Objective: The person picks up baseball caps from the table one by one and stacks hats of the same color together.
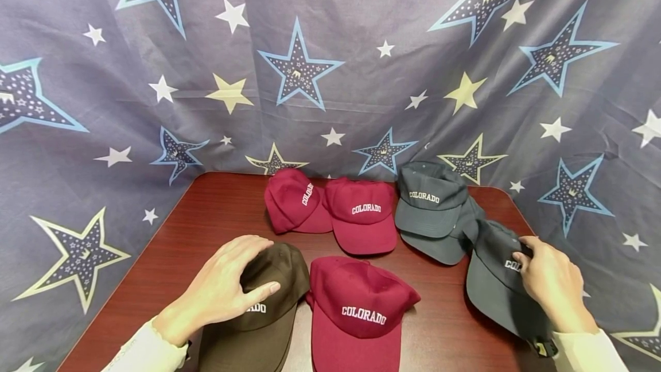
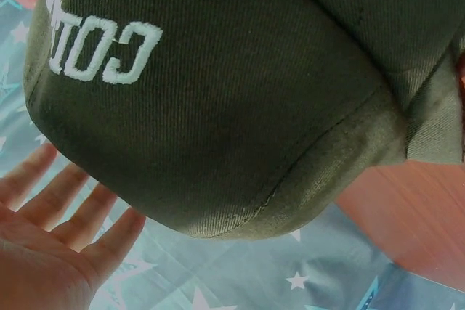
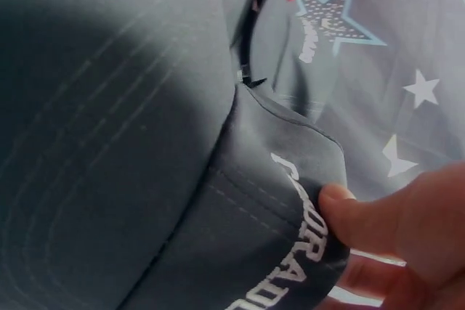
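Note:
At the front left, my left hand [image 1: 223, 281] lies over an olive-brown baseball cap [image 1: 281, 274], thumb across its front lettering and fingers along the far side of the crown. The left wrist view shows those fingers fairly straight, their tips at the edge of the olive cap [image 2: 218, 128]. On the right, my right hand [image 1: 553, 280] pinches the crown of a dark grey baseball cap [image 1: 498, 280]. In the right wrist view the thumb presses on the front of the grey cap [image 3: 269, 201] beside the COLORADO lettering, with fingers behind the fabric.
A red cap [image 1: 361, 303] lies front centre on the wooden table [image 1: 217, 205]. Behind it sit two more red caps, one tilted [image 1: 291, 202] and one facing forward [image 1: 364, 217]. Overlapping grey caps [image 1: 431, 200] stand back right, against a star-patterned cloth [image 1: 335, 10].

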The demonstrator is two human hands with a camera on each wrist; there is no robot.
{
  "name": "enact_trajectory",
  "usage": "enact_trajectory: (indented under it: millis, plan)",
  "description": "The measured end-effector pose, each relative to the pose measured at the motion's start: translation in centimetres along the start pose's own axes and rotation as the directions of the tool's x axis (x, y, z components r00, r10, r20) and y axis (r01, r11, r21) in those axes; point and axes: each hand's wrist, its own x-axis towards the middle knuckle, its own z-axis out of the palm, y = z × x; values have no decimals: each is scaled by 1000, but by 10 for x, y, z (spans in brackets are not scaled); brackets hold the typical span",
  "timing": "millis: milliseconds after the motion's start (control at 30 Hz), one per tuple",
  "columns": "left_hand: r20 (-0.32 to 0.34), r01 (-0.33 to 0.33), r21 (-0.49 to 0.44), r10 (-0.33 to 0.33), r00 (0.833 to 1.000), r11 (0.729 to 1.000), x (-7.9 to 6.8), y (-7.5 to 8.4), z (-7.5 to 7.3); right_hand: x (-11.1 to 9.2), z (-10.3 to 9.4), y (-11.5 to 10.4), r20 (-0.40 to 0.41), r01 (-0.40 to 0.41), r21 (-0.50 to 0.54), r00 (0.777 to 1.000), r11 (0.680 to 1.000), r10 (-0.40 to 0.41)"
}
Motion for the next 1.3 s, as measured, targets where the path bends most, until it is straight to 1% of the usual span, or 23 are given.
enact_trajectory:
  millis: [133, 300, 500, 600, 667, 767, 967, 1100, 1200, 1300]
  plan:
    - [-2, 0, 3, 0, 1000, 1000, 0, -1, 0, -5, -9, -7, 4, 10, -11, 1000, 1000, -10]
    - [-3, -1, 1, 1, 1000, 1000, 0, -1, 0, -14, -20, -16, 11, 63, -15, 998, 998, -63]
    - [-5, 1, 2, -1, 1000, 1000, 0, 1, -1, -25, -28, -26, 31, 124, 15, 992, 992, -124]
    - [-8, 2, 6, -2, 1000, 1000, -1, 1, -1, -32, -28, -31, 14, 182, 33, 983, 983, -183]
    - [-10, 4, 8, -4, 1000, 1000, -1, 1, -1, -37, -27, -34, -4, 229, 37, 973, 973, -229]
    - [-14, 3, 11, -3, 1000, 1000, -2, 1, -1, -43, -27, -38, -3, 278, 39, 961, 960, -278]
    - [-12, 2, 10, -2, 1000, 1000, -2, 2, -2, -52, -27, -45, 73, 281, 35, 956, 959, -283]
    - [-14, -1, 5, 1, 1000, 1000, -2, 2, -2, -58, -28, -48, 106, 281, 32, 953, 959, -283]
    - [-16, -1, 5, 1, 1000, 1000, -2, 2, -2, -62, -28, -49, 141, 269, 33, 952, 963, -271]
    - [-13, -1, 7, 1, 1000, 1000, -2, 2, -3, -63, -27, -50, 200, 247, 33, 948, 968, -249]
